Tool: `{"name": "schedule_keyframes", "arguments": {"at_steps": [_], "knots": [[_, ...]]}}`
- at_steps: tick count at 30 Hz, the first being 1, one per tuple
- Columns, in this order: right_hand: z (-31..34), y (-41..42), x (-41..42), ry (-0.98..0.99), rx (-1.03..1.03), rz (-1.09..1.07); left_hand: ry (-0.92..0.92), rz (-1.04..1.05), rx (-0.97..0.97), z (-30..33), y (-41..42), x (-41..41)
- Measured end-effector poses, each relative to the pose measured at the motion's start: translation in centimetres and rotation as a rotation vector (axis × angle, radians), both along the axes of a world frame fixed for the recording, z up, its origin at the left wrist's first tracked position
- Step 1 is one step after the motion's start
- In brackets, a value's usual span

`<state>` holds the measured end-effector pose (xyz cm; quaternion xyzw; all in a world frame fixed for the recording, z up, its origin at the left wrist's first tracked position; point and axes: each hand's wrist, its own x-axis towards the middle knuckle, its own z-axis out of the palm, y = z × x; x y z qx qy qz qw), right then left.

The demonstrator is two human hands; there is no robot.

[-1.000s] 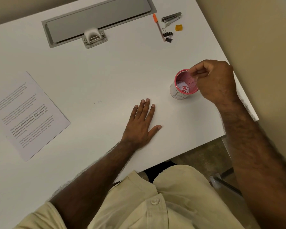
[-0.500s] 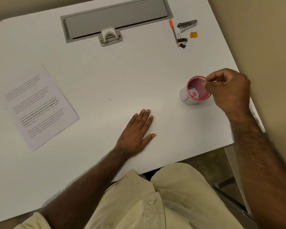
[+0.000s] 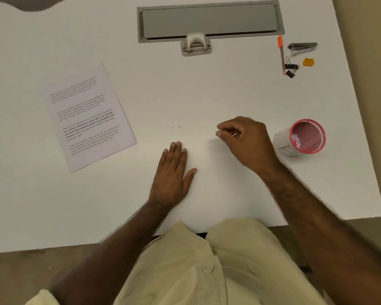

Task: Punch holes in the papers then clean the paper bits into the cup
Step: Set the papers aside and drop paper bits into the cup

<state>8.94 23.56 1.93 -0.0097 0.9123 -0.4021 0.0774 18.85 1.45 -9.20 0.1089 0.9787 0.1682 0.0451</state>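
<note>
A white paper cup (image 3: 283,143) with a pink inside lies tilted at the right of the table, a few white paper bits (image 3: 296,139) at its lower inner wall. My right hand (image 3: 248,143) hovers just left of the cup, fingers curled with thumb and forefinger pinched together; a tiny pale sliver shows at the fingertips, too small to identify. Flat on the table near the front edge rests my left hand (image 3: 174,172), fingers extended. The printed papers (image 3: 90,115) lie at the left. A grey hole punch (image 3: 196,44) stands at the back.
A long grey panel (image 3: 209,20) is set into the table behind the punch. At the back right lie an orange-capped pen (image 3: 281,53), a stapler (image 3: 302,48), binder clips (image 3: 291,68) and a small yellow piece (image 3: 308,62). Faint specks (image 3: 179,126) mark the table centre.
My right hand has left the cup's mouth and moved left over the table, still pinched. The left hand stays flat. The view has shifted, so everything sits further right.
</note>
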Motion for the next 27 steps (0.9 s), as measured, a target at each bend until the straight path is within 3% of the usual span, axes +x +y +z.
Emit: {"name": "schedule_keyframes", "arguments": {"at_steps": [5,9,12,21,27], "knots": [[-3.5,-5.0,-1.0,-0.049,0.101,0.135,-0.008,0.204,0.002,0.3,-2.1,-2.1],[-6.2,-7.1,-1.6,0.054,0.488,0.269,-0.008,0.249,-0.013,0.3,-2.8,-4.3],[-7.6,-8.0,-1.0,0.088,0.645,0.311,-0.022,0.224,-0.035,0.1,-2.9,-5.4],[-8.7,-9.4,-0.3,0.059,0.674,0.377,-0.067,0.118,0.002,0.3,-3.2,-6.0],[-7.2,-8.0,-2.1,0.107,0.518,0.338,-0.083,0.129,0.069,0.7,-3.6,-5.7]]}}
